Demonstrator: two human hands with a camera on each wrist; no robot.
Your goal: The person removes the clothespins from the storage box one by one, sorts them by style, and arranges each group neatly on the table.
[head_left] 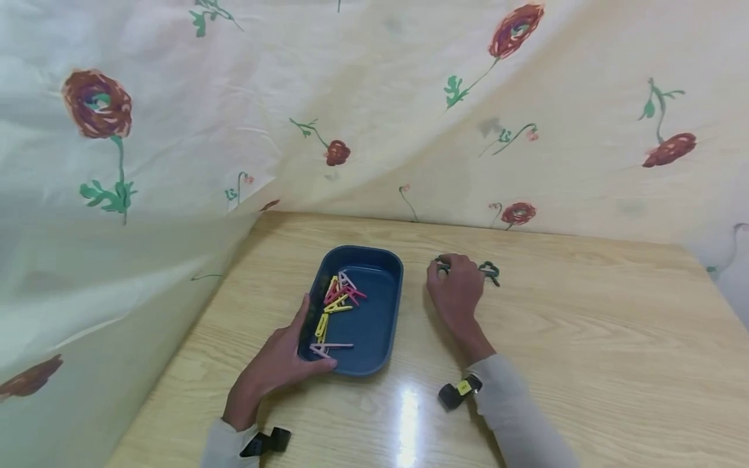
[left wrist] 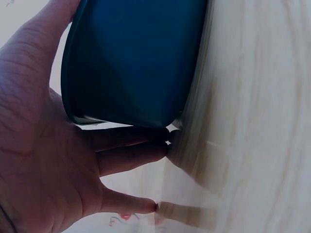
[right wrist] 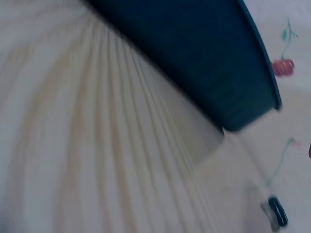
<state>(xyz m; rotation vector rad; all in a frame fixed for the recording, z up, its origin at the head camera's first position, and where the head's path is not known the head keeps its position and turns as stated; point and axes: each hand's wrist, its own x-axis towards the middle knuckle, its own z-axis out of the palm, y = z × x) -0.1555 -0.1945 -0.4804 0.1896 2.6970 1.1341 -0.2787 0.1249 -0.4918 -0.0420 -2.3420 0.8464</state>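
Note:
A dark blue tray (head_left: pixel 374 325) stands on the table with several clothespins (head_left: pixel 336 302) inside, in yellow, red, white and pale pink. My left hand (head_left: pixel 277 361) spans its near left corner, thumb at the near rim and fingers along the left wall. In the left wrist view those fingers (left wrist: pixel 129 158) look straight, some of them against the tray's wall. To the right of the tray, my right hand (head_left: pixel 456 289) is down over small dark green pieces, fingers bent downward. One dark green piece (head_left: pixel 489 270) shows beside it. What its fingertips touch is hidden.
The wooden table (head_left: pixel 585 325) runs to a flowered cloth (head_left: pixel 409 97) hung behind and at the left. A small dark piece (right wrist: pixel 278 212) lies beyond the tray's wall (right wrist: pixel 194 58) in the right wrist view. Each wrist wears a strapped camera (head_left: pixel 459 392).

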